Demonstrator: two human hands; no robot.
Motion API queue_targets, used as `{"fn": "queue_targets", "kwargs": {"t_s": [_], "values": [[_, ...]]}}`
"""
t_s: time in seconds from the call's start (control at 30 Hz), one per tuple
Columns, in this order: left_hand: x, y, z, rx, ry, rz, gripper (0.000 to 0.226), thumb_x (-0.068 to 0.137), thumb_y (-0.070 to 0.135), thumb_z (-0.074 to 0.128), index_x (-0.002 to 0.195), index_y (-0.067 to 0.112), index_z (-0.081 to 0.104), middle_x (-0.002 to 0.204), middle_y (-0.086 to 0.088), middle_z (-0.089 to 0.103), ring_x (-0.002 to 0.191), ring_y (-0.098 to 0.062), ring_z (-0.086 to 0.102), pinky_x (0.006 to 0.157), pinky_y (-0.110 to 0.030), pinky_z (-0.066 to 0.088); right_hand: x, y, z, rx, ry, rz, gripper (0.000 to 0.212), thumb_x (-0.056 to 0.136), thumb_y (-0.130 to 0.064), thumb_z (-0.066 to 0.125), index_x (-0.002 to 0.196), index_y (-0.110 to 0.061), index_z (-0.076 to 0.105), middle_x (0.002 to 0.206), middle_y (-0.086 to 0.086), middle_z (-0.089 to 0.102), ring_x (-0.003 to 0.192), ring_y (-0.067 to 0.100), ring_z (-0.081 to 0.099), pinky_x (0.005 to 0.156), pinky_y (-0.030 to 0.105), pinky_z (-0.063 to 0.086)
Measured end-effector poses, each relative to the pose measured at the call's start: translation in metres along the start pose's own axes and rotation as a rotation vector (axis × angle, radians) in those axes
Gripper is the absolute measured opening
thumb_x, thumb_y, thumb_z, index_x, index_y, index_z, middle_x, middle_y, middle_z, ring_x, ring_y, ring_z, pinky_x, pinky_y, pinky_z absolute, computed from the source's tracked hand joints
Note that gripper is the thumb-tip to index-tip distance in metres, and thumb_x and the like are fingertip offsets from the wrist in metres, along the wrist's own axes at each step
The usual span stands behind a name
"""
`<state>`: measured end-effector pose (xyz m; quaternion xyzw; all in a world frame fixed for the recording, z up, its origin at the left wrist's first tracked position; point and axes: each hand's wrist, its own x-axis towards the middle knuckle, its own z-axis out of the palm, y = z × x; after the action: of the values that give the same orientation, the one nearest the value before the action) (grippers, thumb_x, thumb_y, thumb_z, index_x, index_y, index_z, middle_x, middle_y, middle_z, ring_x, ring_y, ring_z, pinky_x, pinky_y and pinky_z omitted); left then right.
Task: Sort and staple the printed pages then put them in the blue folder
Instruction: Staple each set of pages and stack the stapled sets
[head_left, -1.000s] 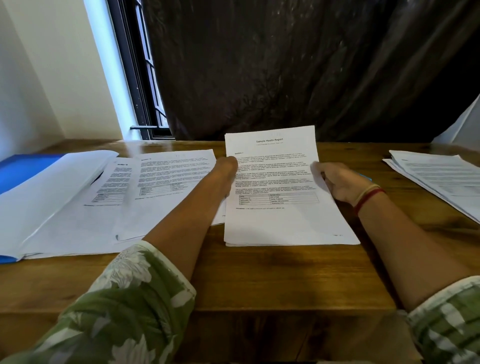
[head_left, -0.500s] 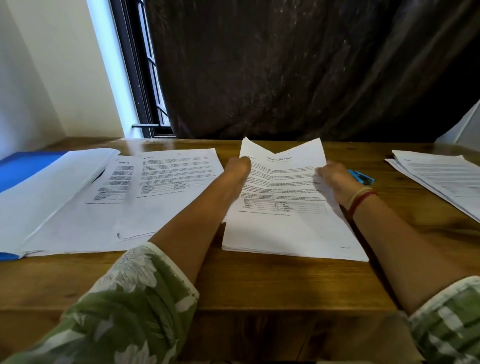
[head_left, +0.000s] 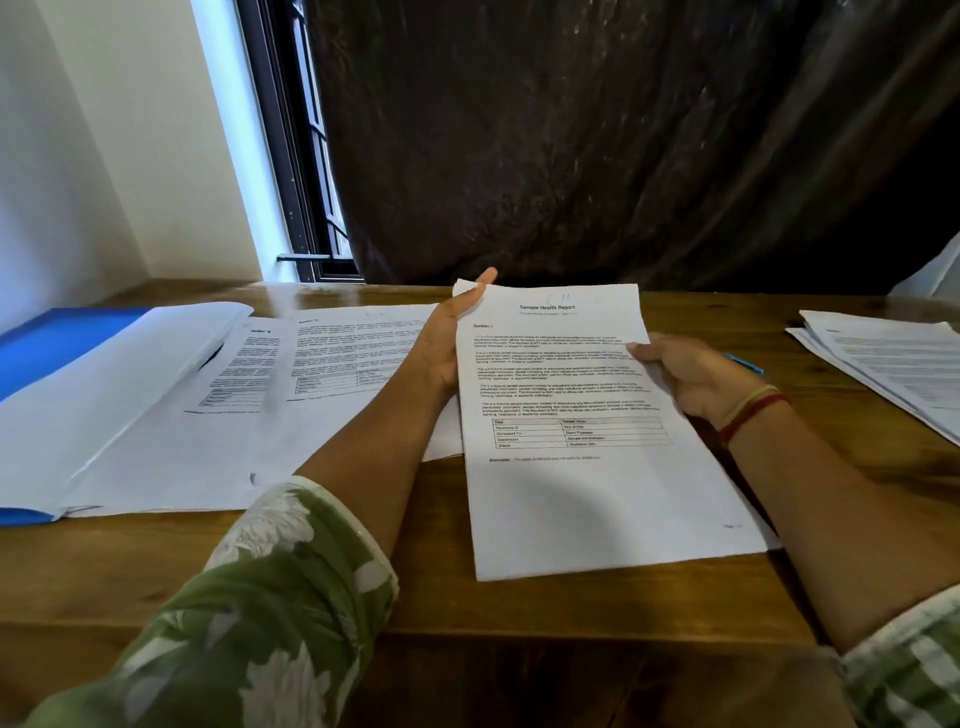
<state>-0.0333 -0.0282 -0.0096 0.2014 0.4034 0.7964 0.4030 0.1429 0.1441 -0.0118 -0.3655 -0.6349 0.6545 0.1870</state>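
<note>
While our fingers (head_left: 484, 279) close on it from both sides, the report stack (head_left: 597, 483) sits between our two hands, its top sheet headed "Sample Health Report". Our left hand (head_left: 449, 340) grips the stack's left edge near the far corner, one fingertip reaching up past that corner. Our right hand (head_left: 693, 376) pinches the stack's right edge, thumb on top of the printed text and the other fingers hidden beneath the sheets. We cannot tell whether the stack lies flat or is tipped up at its far end.

Just behind the right hand, beside the stack, a small light-blue object (head_left: 748, 364) peeks out; what it is we cannot tell. Left of the stack, loose pages (head_left: 332, 364) lie spread and overlapping, partly under our left forearm. Further left of the stack the blue folder (head_left: 57, 343) lies open with white sheets on it. Well to the right of the stack lies another pile of pages (head_left: 893, 369). All of it rests on the wooden counter (head_left: 519, 629), and a dark curtain (head_left: 623, 135) hangs beyond the stack.
</note>
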Motion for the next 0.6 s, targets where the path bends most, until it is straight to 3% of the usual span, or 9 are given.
{"fn": "queue_targets", "kwargs": {"t_s": [0.1, 0.23, 0.37, 0.43, 0.6], "values": [[-0.0052, 0.0004, 0.0018, -0.009, -0.013, -0.075, 0.032, 0.096, 0.031, 0.056, 0.086, 0.009, 0.076, 0.088, -0.014, 0.071, 0.074, -0.027, 0.068, 0.062, -0.033, 0.057, -0.0006, -0.0003, -0.0012, 0.013, -0.008, 0.015, 0.018, 0.1, -0.009, 0.044, 0.093, -0.014, 0.06, 0.071, -0.003, 0.072, 0.056, 0.006, 0.068, 0.047, 0.02, 0.053], [-0.0059, 0.0001, 0.0003, 0.001, 0.05, -0.107, 0.029, 0.095, 0.034, 0.057, 0.097, 0.006, 0.065, 0.092, -0.014, 0.071, 0.077, -0.03, 0.068, 0.063, -0.034, 0.058, -0.003, -0.0012, -0.0002, 0.033, -0.012, 0.039, 0.015, 0.1, -0.01, 0.046, 0.096, -0.014, 0.061, 0.071, -0.003, 0.072, 0.069, 0.009, 0.067, 0.052, 0.023, 0.054], [-0.0085, 0.0002, 0.0037, 0.004, 0.08, -0.03, 0.026, 0.1, 0.023, 0.049, 0.123, 0.016, 0.059, 0.098, -0.012, 0.07, 0.081, -0.028, 0.066, 0.056, -0.032, 0.058, -0.0041, -0.0024, 0.0005, 0.038, -0.011, 0.04, 0.018, 0.101, -0.01, 0.044, 0.091, -0.014, 0.059, 0.066, -0.003, 0.072, 0.056, 0.007, 0.068, 0.048, 0.022, 0.053], [-0.0087, -0.0003, 0.0035, -0.041, 0.078, -0.004, 0.033, 0.101, 0.017, 0.046, 0.133, 0.021, 0.053, 0.103, -0.013, 0.068, 0.084, -0.028, 0.066, 0.052, -0.033, 0.058, -0.0048, -0.0027, 0.0014, 0.035, -0.003, 0.048, 0.014, 0.1, -0.011, 0.046, 0.096, -0.014, 0.059, 0.076, -0.001, 0.073, 0.064, 0.01, 0.069, 0.056, 0.027, 0.052], [-0.0119, 0.001, 0.0032, -0.12, 0.105, -0.137, 0.044, 0.097, 0.019, 0.055, 0.14, 0.019, 0.048, 0.116, -0.015, 0.069, 0.092, -0.034, 0.069, 0.062, -0.041, 0.06, -0.0062, -0.0016, 0.0012, 0.026, -0.021, 0.061, 0.02, 0.097, -0.018, 0.053, 0.115, -0.012, 0.061, 0.097, 0.005, 0.072, 0.086, 0.02, 0.068, 0.068, 0.035, 0.053]]}}
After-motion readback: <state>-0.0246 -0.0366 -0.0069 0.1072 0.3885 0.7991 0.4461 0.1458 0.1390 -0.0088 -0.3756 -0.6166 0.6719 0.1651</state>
